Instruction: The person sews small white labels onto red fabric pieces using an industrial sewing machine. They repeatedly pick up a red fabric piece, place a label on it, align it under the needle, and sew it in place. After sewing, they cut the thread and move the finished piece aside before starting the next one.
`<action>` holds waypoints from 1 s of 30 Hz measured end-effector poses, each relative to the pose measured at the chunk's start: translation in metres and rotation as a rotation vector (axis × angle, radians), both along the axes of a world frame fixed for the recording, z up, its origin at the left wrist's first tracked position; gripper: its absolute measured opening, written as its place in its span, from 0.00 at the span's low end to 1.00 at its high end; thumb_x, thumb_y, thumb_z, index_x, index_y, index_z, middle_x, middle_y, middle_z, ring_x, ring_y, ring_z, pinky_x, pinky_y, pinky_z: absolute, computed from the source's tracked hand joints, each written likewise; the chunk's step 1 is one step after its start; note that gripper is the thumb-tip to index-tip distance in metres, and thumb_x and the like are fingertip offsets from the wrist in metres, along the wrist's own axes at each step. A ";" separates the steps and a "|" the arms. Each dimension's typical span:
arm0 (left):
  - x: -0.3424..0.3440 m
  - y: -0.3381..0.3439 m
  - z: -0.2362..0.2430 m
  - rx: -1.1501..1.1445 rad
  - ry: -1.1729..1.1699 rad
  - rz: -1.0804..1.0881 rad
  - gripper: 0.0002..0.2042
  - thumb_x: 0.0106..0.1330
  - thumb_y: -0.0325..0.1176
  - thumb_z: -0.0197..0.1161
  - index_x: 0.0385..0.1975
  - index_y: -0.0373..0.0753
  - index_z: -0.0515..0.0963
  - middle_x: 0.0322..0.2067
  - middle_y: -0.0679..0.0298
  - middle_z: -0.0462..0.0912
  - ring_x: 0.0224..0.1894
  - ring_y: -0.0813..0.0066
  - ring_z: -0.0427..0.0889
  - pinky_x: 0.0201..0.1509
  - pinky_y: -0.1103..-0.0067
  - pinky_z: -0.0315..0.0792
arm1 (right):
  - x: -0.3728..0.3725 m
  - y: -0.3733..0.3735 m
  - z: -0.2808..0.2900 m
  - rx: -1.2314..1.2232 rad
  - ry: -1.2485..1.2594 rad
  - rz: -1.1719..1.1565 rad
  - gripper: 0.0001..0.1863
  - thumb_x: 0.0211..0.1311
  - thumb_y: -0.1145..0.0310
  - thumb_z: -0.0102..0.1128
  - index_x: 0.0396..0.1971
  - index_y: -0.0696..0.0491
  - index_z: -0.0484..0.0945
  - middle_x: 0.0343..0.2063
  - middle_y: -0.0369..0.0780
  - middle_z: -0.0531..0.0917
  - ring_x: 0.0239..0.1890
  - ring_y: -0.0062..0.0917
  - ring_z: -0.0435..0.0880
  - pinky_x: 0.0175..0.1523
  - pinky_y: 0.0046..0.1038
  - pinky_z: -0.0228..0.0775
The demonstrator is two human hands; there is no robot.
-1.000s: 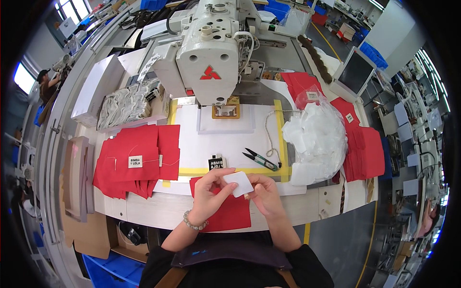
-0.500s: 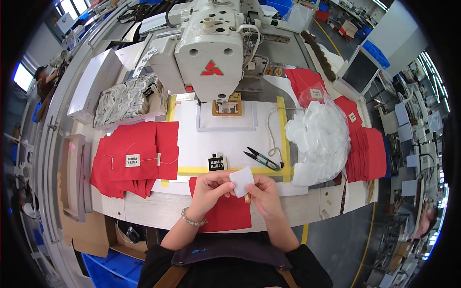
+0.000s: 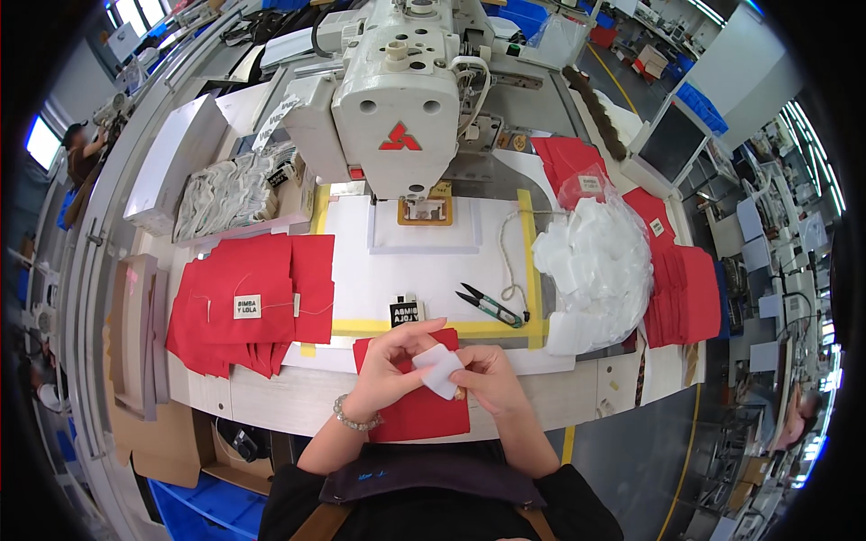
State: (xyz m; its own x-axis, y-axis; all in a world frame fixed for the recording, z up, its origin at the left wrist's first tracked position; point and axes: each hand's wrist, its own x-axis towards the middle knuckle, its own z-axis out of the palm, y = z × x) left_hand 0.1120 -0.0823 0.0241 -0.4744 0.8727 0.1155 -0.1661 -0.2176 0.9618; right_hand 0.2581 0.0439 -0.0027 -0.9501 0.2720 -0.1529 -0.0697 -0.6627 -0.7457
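Note:
A small white square patch with rounded corners is held between my two hands, above a red fabric piece at the table's front edge. My left hand has its thumb against the patch's left side. On the other side, my right hand pinches the patch's right edge between thumb and fingers. A small tan bit shows under my right fingertips, too small to name. Just beyond my left fingers lies a black label with pale print. Thread snips rest to its right, near a cord.
A white sewing machine stands at the back centre. Red fabric pieces with a label are stacked at left, with more red pieces at right. A clear bag of white patches sits beside them. A box of labels is back left.
The patch has tilted and moved slightly down and left. My left fingers have spread upward a little, and the right hand has come down with the patch. The view has shifted slightly.

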 end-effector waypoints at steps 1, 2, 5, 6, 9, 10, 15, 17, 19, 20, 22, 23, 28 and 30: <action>-0.001 0.000 0.007 -0.017 0.075 -0.006 0.23 0.59 0.21 0.68 0.56 0.36 0.76 0.32 0.68 0.85 0.29 0.89 0.75 0.34 0.87 0.71 | 0.001 0.000 0.001 0.098 -0.025 0.000 0.05 0.60 0.79 0.64 0.36 0.59 0.80 0.28 0.38 0.83 0.26 0.18 0.81 0.31 0.20 0.73; -0.006 -0.005 0.010 -0.119 0.275 -0.042 0.25 0.59 0.21 0.68 0.59 0.40 0.74 0.30 0.70 0.84 0.25 0.88 0.73 0.30 0.86 0.70 | 0.002 0.000 0.005 0.179 -0.064 -0.001 0.06 0.60 0.79 0.64 0.37 0.60 0.80 0.28 0.38 0.83 0.26 0.18 0.81 0.33 0.19 0.73; -0.010 -0.011 0.024 -0.275 0.478 -0.073 0.25 0.57 0.21 0.68 0.57 0.41 0.76 0.29 0.70 0.84 0.21 0.86 0.71 0.27 0.86 0.68 | 0.002 -0.004 0.020 0.401 -0.174 -0.016 0.09 0.59 0.80 0.65 0.40 0.60 0.80 0.28 0.38 0.83 0.27 0.17 0.82 0.34 0.18 0.73; -0.010 -0.012 0.024 -0.280 0.500 -0.072 0.24 0.57 0.21 0.68 0.56 0.40 0.76 0.28 0.70 0.84 0.20 0.87 0.69 0.26 0.87 0.66 | 0.003 -0.006 0.023 0.461 -0.201 -0.031 0.09 0.59 0.80 0.65 0.40 0.60 0.80 0.28 0.37 0.83 0.27 0.17 0.82 0.34 0.18 0.72; -0.007 -0.017 0.025 -0.281 0.538 -0.042 0.22 0.57 0.20 0.68 0.54 0.38 0.78 0.27 0.71 0.84 0.18 0.89 0.63 0.23 0.88 0.61 | 0.007 -0.011 0.031 0.650 -0.250 -0.087 0.10 0.59 0.80 0.65 0.41 0.60 0.80 0.29 0.37 0.83 0.28 0.17 0.82 0.33 0.17 0.71; -0.005 -0.017 0.024 -0.274 0.533 -0.013 0.21 0.58 0.20 0.68 0.53 0.38 0.78 0.27 0.71 0.84 0.18 0.89 0.63 0.23 0.88 0.61 | 0.008 -0.012 0.032 0.713 -0.262 -0.108 0.10 0.59 0.81 0.64 0.41 0.60 0.80 0.30 0.36 0.84 0.28 0.17 0.82 0.33 0.17 0.70; -0.010 -0.016 0.014 -0.250 0.528 0.112 0.18 0.57 0.22 0.69 0.49 0.39 0.81 0.26 0.70 0.83 0.17 0.87 0.68 0.22 0.86 0.65 | 0.011 -0.016 0.024 0.592 -0.226 -0.162 0.08 0.61 0.81 0.62 0.40 0.61 0.79 0.29 0.37 0.83 0.28 0.18 0.82 0.34 0.18 0.73; -0.013 -0.013 0.015 -0.268 0.442 0.099 0.17 0.58 0.22 0.69 0.48 0.38 0.81 0.26 0.70 0.83 0.17 0.88 0.69 0.21 0.87 0.65 | 0.011 -0.014 0.018 0.483 -0.198 -0.159 0.07 0.62 0.81 0.62 0.39 0.61 0.79 0.29 0.37 0.83 0.29 0.17 0.82 0.35 0.18 0.74; -0.014 -0.009 0.014 -0.277 0.259 0.099 0.15 0.59 0.21 0.68 0.47 0.36 0.81 0.27 0.70 0.83 0.17 0.89 0.72 0.22 0.88 0.66 | 0.009 -0.011 0.014 0.362 -0.146 -0.127 0.05 0.63 0.80 0.61 0.38 0.61 0.78 0.29 0.36 0.82 0.29 0.17 0.82 0.35 0.18 0.73; -0.015 -0.007 0.012 -0.281 0.167 0.098 0.15 0.60 0.21 0.68 0.47 0.35 0.81 0.27 0.69 0.83 0.18 0.89 0.73 0.22 0.89 0.67 | 0.007 -0.010 0.014 0.351 -0.156 -0.146 0.04 0.63 0.80 0.61 0.37 0.60 0.78 0.29 0.36 0.82 0.29 0.17 0.82 0.35 0.18 0.74; -0.021 -0.003 0.006 -0.234 0.091 0.153 0.13 0.61 0.21 0.67 0.46 0.34 0.81 0.27 0.68 0.83 0.19 0.87 0.77 0.23 0.90 0.69 | 0.006 -0.009 0.013 0.325 -0.180 -0.185 0.03 0.62 0.81 0.61 0.35 0.60 0.77 0.29 0.37 0.82 0.28 0.17 0.81 0.36 0.19 0.76; -0.025 0.000 0.005 -0.211 0.053 0.180 0.12 0.62 0.21 0.66 0.45 0.33 0.80 0.27 0.68 0.83 0.20 0.87 0.78 0.24 0.91 0.70 | 0.004 -0.006 0.012 0.376 -0.204 -0.205 0.03 0.62 0.81 0.60 0.35 0.60 0.77 0.29 0.37 0.82 0.29 0.16 0.81 0.36 0.19 0.76; -0.043 0.000 -0.010 -0.175 0.163 0.215 0.07 0.63 0.20 0.65 0.41 0.31 0.82 0.32 0.61 0.87 0.31 0.80 0.85 0.39 0.84 0.79 | 0.006 0.010 0.010 0.726 -0.247 -0.228 0.12 0.58 0.82 0.64 0.42 0.60 0.76 0.42 0.39 0.80 0.31 0.16 0.81 0.39 0.19 0.75; -0.049 0.002 -0.001 -0.195 0.319 0.170 0.08 0.62 0.21 0.66 0.41 0.33 0.83 0.33 0.62 0.87 0.33 0.79 0.86 0.39 0.83 0.79 | -0.002 0.016 0.025 0.841 -0.233 -0.237 0.18 0.56 0.82 0.66 0.47 0.59 0.75 0.47 0.40 0.78 0.31 0.16 0.81 0.39 0.19 0.74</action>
